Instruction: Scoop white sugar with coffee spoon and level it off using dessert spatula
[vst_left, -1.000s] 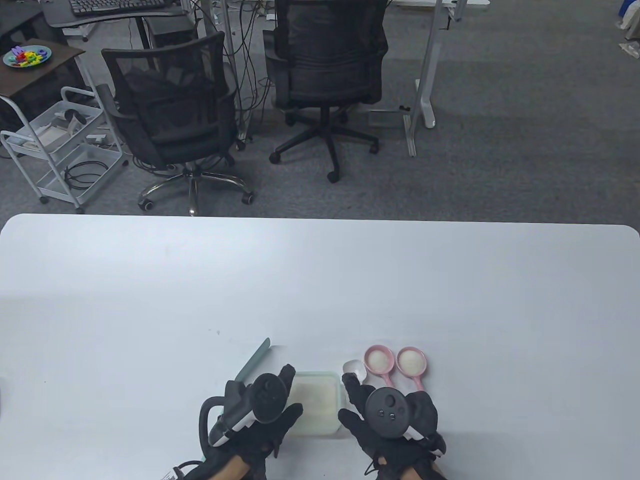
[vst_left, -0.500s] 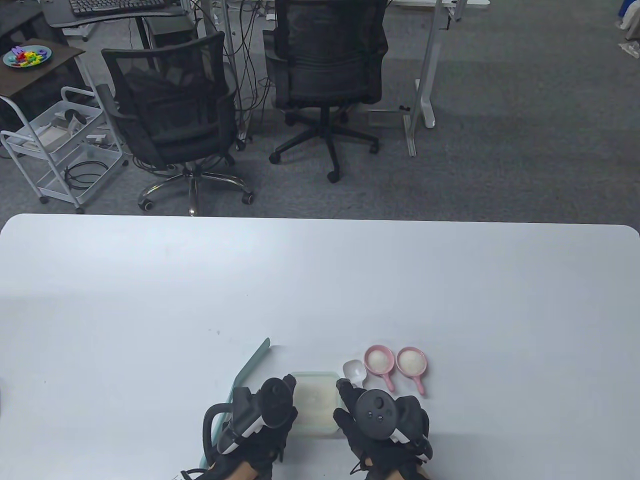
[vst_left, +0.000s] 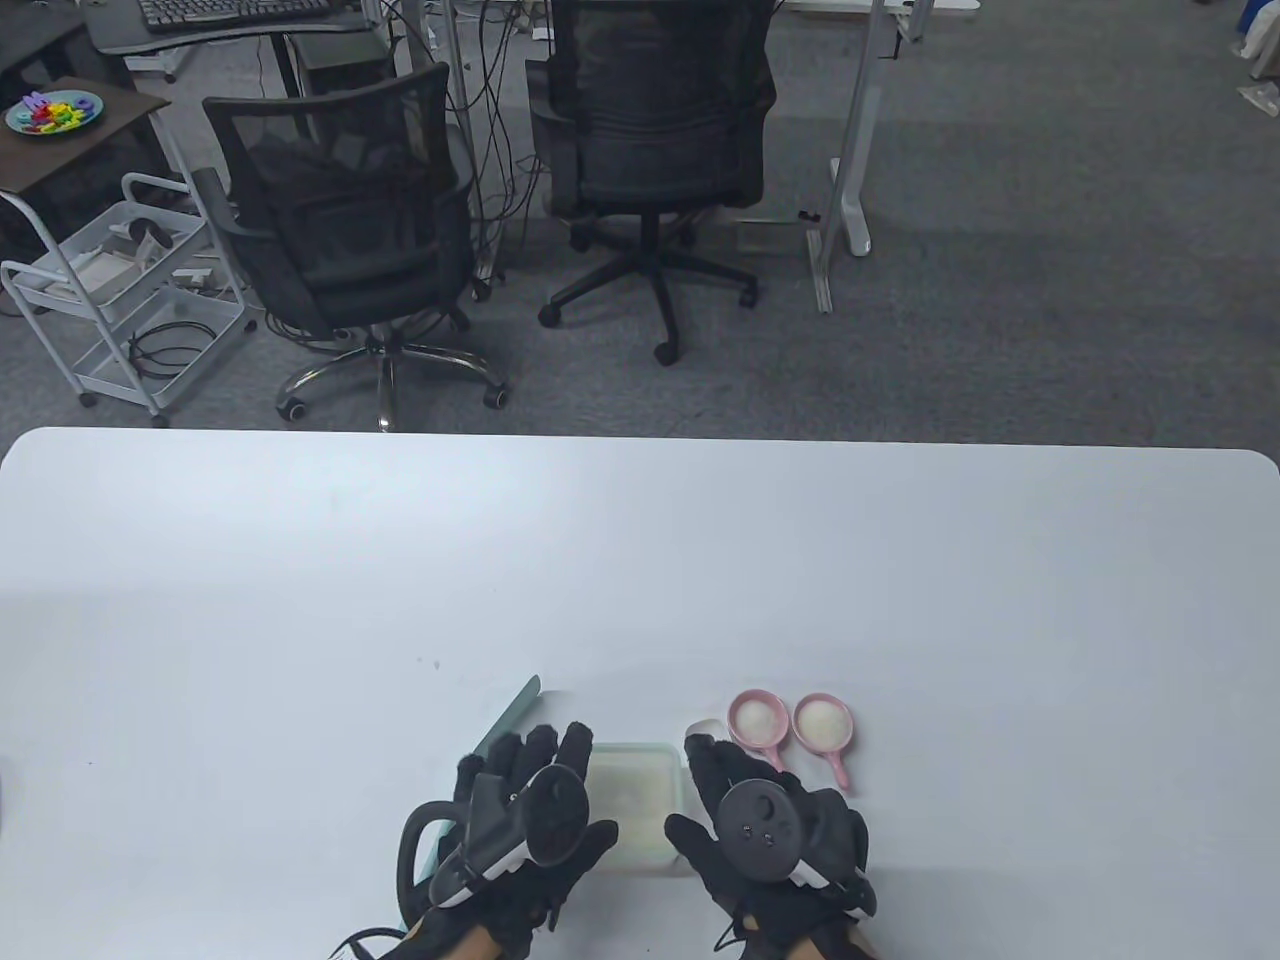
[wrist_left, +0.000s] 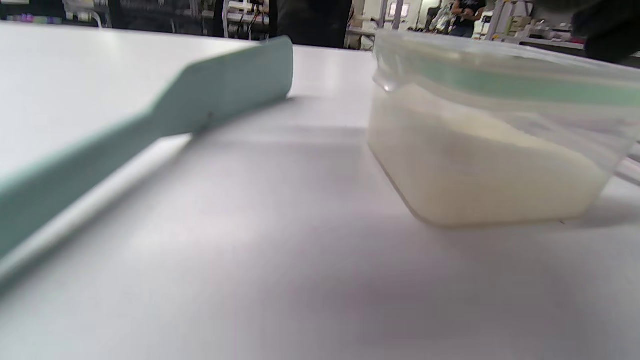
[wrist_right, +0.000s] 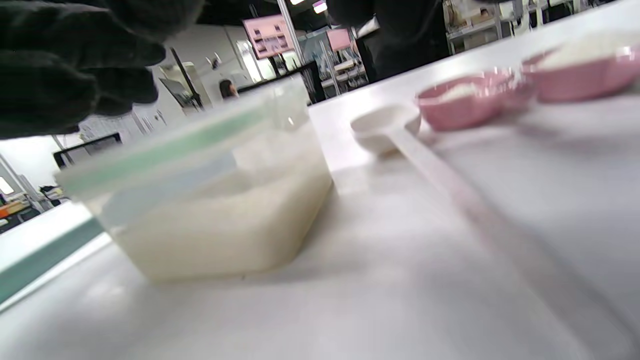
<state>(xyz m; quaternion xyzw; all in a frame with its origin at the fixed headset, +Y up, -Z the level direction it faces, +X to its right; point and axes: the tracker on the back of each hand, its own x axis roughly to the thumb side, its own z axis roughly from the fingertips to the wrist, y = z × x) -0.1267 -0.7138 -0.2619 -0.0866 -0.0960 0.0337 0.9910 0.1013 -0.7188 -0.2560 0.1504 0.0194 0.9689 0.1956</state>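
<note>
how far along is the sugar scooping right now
Done: two pink spoons sit filled with sugar. In hand: nothing; the left hand and right hand hover beside the sugar container. Left: the white spoon lies empty and the green spatula lies untouched on the table.

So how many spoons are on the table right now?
3: two pink spoons filled with sugar, side by side right of the sugar container, and a white spoon beside them, mostly hidden under the right hand.
</note>
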